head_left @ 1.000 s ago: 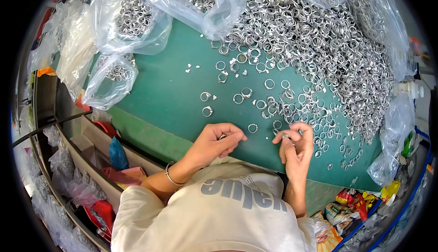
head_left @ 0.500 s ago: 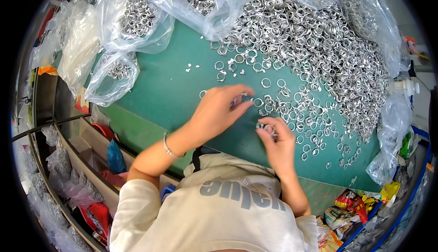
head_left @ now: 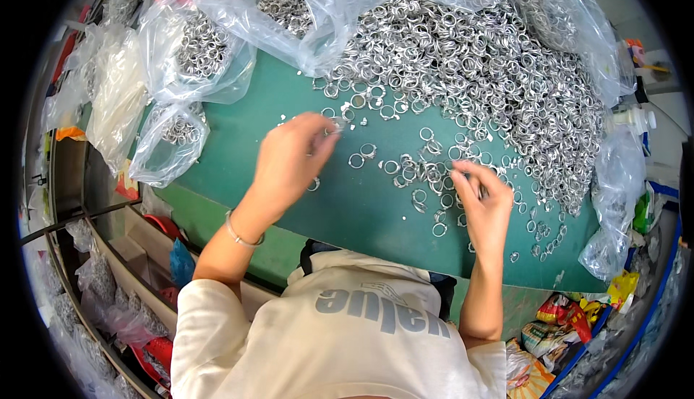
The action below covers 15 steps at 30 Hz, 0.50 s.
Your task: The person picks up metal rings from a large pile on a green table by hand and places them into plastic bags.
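Over the green table my left hand (head_left: 293,155) is closed, with what looks like a small silver metal ring (head_left: 337,126) at its fingertips; motion blurs it somewhat. Next to those fingertips lie a few loose rings. My right hand (head_left: 488,200) is curled with thumb and forefinger pinched at the edge of a scatter of rings (head_left: 412,169). Something shiny, apparently a ring, shows between its fingers, partly hidden by them. Beyond both hands rises a large heap of silver rings (head_left: 470,59). Two rings (head_left: 361,155) lie apart between my hands.
Clear plastic bags of rings (head_left: 202,48) stand at the far left, with a smaller bag (head_left: 170,139) nearer. Plastic sheeting (head_left: 614,211) edges the table (head_left: 325,215) on the right. Compartments (head_left: 137,247) sit below on the left; colourful wrappers (head_left: 557,319) lie lower right.
My left hand has moved left, away from the right one. My right hand has moved right and up to the scattered rings. Two rings now lie between them, and the view has shifted slightly.
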### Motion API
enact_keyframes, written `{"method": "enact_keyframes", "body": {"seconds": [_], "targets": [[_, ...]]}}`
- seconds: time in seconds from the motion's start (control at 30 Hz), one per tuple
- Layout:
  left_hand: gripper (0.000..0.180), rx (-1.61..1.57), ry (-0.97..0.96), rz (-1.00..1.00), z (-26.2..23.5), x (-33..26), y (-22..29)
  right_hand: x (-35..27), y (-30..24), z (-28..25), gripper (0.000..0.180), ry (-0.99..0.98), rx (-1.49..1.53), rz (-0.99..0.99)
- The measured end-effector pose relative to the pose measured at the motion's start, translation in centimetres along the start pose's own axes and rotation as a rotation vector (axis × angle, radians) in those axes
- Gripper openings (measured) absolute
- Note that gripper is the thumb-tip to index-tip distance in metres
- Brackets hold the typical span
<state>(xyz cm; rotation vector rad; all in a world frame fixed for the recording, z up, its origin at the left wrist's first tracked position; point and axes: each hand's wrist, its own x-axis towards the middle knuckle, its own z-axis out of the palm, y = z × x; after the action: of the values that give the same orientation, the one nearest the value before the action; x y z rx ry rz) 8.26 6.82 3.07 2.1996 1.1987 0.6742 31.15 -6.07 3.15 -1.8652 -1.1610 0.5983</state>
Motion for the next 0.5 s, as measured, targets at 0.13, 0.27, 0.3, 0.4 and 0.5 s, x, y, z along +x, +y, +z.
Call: {"method": "enact_keyframes", "body": {"seconds": [0.13, 0.27, 0.3, 0.4, 0.5], "targets": [[0.009, 0.133, 0.093, -0.174, -2.3, -3.2, -2.7, 4.2, -0.9, 3.0, 0.017, -0.03, -0.428, -0.128], [0.011, 0.17, 0.126, -0.251, -2.3, -4.8, -3.8, 5.4, -0.6, 4.3, 0.014, -0.059, -0.508, -0.107], [0.012, 0.149, 0.143, -0.271, -2.2, -4.9, -3.6, 5.6, -0.6, 4.1, 0.014, -0.075, -0.493, -0.072], [0.015, 0.041, 0.135, -0.336, -2.0, -5.1, -2.2, 5.2, 1.2, 2.4, 0.012, -0.187, 0.316, 0.125], [0.015, -0.122, 0.07, -0.16, -0.8, -5.3, 0.5, 2.6, 0.6, 0.2, 0.012, -0.248, 0.896, 0.313]]}}
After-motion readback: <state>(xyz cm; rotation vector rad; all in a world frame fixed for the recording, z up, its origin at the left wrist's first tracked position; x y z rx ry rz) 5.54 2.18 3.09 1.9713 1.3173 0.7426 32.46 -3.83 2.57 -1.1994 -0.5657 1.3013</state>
